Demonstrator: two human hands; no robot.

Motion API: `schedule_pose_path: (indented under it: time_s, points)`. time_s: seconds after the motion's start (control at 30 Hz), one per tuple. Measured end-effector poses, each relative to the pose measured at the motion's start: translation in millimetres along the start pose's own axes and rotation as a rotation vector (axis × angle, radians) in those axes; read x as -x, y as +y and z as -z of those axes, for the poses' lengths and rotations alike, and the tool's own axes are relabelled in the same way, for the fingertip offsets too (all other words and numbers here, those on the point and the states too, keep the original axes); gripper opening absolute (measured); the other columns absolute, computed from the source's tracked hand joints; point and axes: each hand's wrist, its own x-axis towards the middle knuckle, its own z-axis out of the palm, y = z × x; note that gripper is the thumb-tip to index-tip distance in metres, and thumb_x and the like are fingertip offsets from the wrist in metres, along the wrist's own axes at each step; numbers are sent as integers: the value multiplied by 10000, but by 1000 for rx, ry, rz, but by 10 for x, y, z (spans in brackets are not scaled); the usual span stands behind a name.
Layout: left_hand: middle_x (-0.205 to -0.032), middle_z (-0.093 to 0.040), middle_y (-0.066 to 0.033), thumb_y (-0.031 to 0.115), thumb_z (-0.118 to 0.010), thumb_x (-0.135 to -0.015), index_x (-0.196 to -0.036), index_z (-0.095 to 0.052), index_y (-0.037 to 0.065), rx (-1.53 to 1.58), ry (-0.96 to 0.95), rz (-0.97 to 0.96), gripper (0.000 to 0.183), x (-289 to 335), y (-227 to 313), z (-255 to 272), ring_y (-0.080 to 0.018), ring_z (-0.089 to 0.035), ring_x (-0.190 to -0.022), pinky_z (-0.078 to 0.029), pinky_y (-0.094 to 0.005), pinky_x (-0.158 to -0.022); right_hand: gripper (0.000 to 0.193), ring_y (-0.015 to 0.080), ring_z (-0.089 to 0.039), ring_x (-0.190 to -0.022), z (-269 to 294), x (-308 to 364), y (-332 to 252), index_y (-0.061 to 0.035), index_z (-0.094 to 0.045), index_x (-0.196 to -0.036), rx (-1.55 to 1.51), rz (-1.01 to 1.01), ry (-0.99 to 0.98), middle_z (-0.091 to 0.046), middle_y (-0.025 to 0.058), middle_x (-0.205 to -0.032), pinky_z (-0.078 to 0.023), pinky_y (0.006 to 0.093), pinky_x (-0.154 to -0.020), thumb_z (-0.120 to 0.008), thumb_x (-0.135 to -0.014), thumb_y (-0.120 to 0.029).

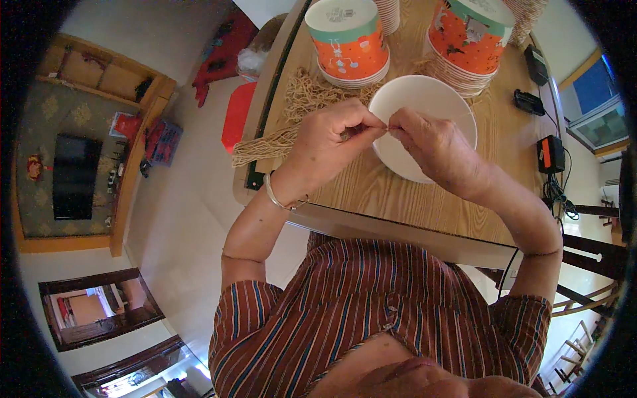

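My left hand (328,142), with a bangle at the wrist, has its thumb and fingers pinched together. My right hand (434,142) pinches too, its fingertips meeting the left ones above the near left part of an open white paper tub (434,96). Whatever lies between the fingertips is too small to make out. The tub stands on the wooden table, partly hidden by my right hand. Beside and beyond my left hand lie loose tan cords (308,93), and a straighter bundle of tan cords (259,149) reaches the table's left edge.
Two stacks of upturned orange-and-green paper tubs, the left stack (348,53) and the right stack (468,43), stand beyond the white tub. Black adapters (529,101) and an orange-and-black box (551,154) with cables line the right edge. A red stool (237,118) is left of the table.
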Motion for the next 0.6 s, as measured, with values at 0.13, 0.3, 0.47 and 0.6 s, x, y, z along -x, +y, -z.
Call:
schedule_pose_path:
  time_s: [0.13,0.3,0.47,0.6]
  points:
    - [-818,-636,-45,50,-695,-835,-911,-675,24,10,1,13,83,6,-21,-1,-106,-609,-716,-491,-250,-626,162,369,-645,-740,55,3,-57,-47,-449,-987,-141,-8,49,-627,163,-816,-530,450,-593,-566,-912,-131]
    - [-827,-631,-47,59,-698,-836,-912,-671,22,-12,-20,14,90,-19,-6,7,-108,-609,-736,-493,-256,-632,191,357,-631,-731,65,-14,-17,-39,-439,-989,-13,81,94,-586,132,-787,-522,431,-582,-581,-880,-103]
    - [-832,-627,-59,58,-692,-839,-914,-663,14,-35,-46,74,92,-25,21,12,-123,-613,-738,-495,-266,-635,200,343,-641,-729,21,17,66,-38,-437,-981,50,147,61,-592,139,-797,-524,429,-577,-576,-842,-77]
    - [-846,-623,-86,23,-659,-842,-938,-651,13,-76,-43,-51,96,-30,-33,12,-184,-624,-733,-495,-288,-642,174,351,-652,-720,-19,15,61,-37,-434,-983,52,92,40,-615,148,-788,-523,435,-563,-551,-872,-104]
